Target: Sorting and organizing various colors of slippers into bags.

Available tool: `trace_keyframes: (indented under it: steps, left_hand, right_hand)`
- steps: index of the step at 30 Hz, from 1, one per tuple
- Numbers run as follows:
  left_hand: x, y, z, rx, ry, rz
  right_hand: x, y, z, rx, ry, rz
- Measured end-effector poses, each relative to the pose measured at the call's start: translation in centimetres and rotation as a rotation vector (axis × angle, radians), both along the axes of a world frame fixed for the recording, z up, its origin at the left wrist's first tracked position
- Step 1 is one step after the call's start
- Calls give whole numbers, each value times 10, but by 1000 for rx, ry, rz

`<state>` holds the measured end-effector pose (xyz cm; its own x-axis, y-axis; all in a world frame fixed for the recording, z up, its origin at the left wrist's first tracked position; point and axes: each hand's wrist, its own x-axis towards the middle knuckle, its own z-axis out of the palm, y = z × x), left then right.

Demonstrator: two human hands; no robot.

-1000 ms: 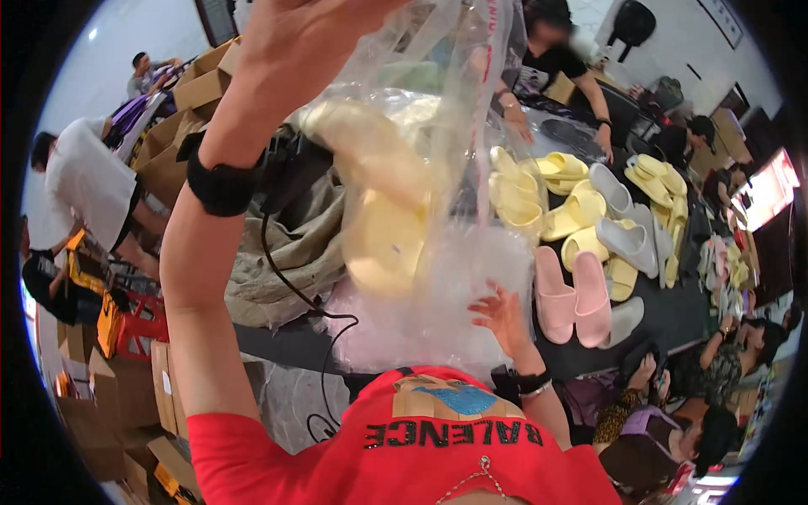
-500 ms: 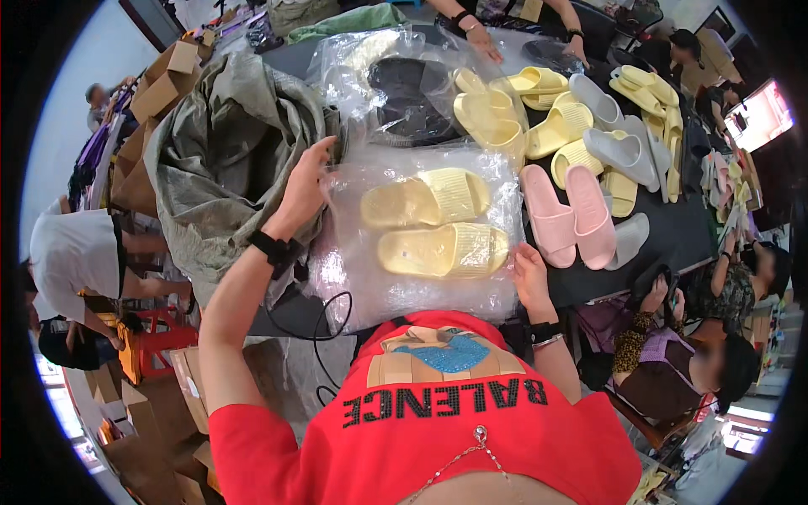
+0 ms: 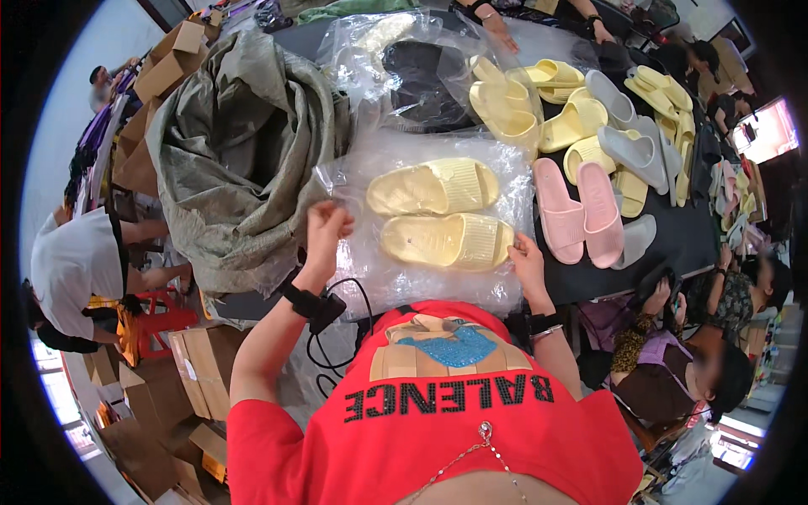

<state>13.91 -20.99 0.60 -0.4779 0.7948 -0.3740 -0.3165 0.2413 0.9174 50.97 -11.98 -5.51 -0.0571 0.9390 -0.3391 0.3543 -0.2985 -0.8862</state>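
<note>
A clear plastic bag (image 3: 429, 278) lies flat on the dark table (image 3: 673, 244) in front of me. Inside it lies a pair of pale yellow slide sandals (image 3: 438, 210), side by side. My left hand (image 3: 324, 231) pinches the bag's left edge. My right hand (image 3: 526, 257) rests on the bag's right edge, touching the nearer sandal's toe end. A black band sits on my left wrist, with a cable hanging from it.
A big crumpled olive sack (image 3: 240, 151) lies left of the bag. Behind are a bagged dark pair (image 3: 421, 80), a pink pair (image 3: 581, 210), and several loose yellow and grey slides (image 3: 589, 109). Cardboard boxes (image 3: 194, 370) stand at the left. People sit around the table.
The bag with the sandals came down from being held up in the air and now lies flat on the table. My left hand dropped to the bag's left edge.
</note>
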Motion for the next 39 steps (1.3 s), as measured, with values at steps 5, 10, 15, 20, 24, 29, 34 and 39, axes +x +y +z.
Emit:
trace_keyframes:
  steps: [5, 10, 15, 20, 24, 29, 34, 39]
  left_hand:
    - [-1, -7, -23, 189, 511, -421]
    - [11, 7, -11, 182, 853, -410]
    - [-2, 5, 4, 62, 564, -521]
    - [-23, -36, 45, 36, 371, -769]
    - [-17, -73, 53, 71, 221, -1042]
    - [2, -62, 35, 354, 1117, -1268]
    - [4, 10, 3, 485, 1397, -1090]
    - [45, 60, -8, 240, 1261, -1119]
  right_hand:
    - [5, 6, -18, 60, -51, -13]
    - [6, 12, -32, 137, -39, -40]
    - [-2, 9, -12, 114, -90, -67]
    - [11, 13, -31, 212, -131, -133]
    - [12, 12, -37, 161, -97, -166]
    - [18, 17, -32, 67, 57, -108]
    - [9, 14, -11, 95, 101, -80]
    - [7, 9, -10, 94, 166, -60]
